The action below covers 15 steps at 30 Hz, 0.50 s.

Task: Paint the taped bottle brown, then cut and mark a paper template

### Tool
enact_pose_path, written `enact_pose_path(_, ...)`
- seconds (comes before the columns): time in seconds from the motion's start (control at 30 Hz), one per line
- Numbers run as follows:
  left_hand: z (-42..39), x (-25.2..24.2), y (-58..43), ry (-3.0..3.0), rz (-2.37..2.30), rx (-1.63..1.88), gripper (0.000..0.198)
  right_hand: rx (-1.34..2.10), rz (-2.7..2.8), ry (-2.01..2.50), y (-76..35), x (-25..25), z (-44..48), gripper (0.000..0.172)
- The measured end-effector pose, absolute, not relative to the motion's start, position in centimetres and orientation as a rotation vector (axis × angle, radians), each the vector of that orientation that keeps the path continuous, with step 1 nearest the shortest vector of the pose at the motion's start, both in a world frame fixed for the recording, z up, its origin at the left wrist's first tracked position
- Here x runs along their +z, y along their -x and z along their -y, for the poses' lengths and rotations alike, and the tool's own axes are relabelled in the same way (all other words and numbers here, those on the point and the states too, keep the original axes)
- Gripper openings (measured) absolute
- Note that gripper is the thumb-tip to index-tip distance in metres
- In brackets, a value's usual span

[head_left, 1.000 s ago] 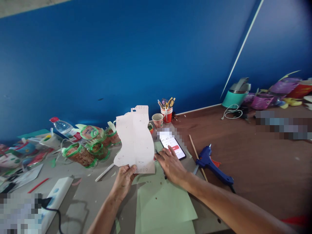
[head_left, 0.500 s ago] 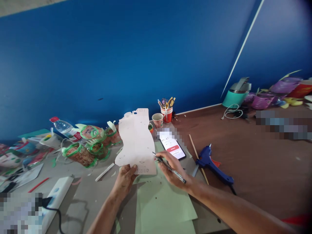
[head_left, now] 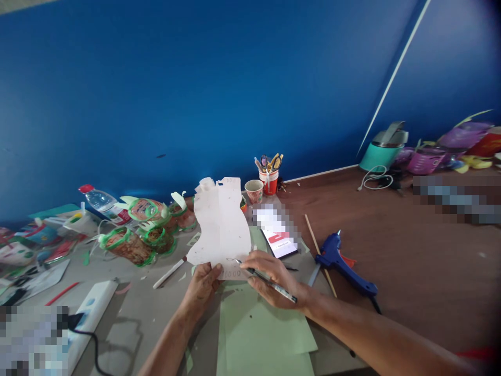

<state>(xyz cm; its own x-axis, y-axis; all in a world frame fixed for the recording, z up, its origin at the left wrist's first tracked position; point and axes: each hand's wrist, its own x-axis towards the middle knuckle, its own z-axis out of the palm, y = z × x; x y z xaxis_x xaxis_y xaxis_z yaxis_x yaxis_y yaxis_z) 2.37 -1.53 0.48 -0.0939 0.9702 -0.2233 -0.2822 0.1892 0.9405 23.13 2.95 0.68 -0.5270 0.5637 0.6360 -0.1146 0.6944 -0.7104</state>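
A cut-out sheet of white paper (head_left: 221, 227) with wavy sides and small drawn marks is held up in front of me. My left hand (head_left: 203, 284) pinches its lower left edge, thumb on the near face. In my right hand (head_left: 276, 279) is a pen (head_left: 274, 284), its tip at the lower part of the sheet close to a small drawn oval. Light green paper sheets (head_left: 266, 329) lie on the table below both hands. Just beyond my right hand rests a lit phone (head_left: 284, 243).
To the right lie a blue glue gun (head_left: 346, 266) and a thin wooden stick (head_left: 313, 235). A red cup with scissors (head_left: 269, 183) and a paper cup (head_left: 254, 191) stand behind. Green-trimmed brown cups (head_left: 129, 248), a bottle (head_left: 104, 203) and a power strip (head_left: 92, 313) are on the left.
My right hand has moved slightly left and down, bringing the pen tip from the sheet's right edge onto its lower part. The sheet has shifted slightly; my left hand keeps its grip.
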Motion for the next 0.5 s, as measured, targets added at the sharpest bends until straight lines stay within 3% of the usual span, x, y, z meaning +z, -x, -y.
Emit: enact_pose_path(0.5,1.6,0.9,-2.8,-0.771,-1.171,1.207,0.033,0.930,1.987,0.570,-22.6,-0.3,-3.0,0.023)
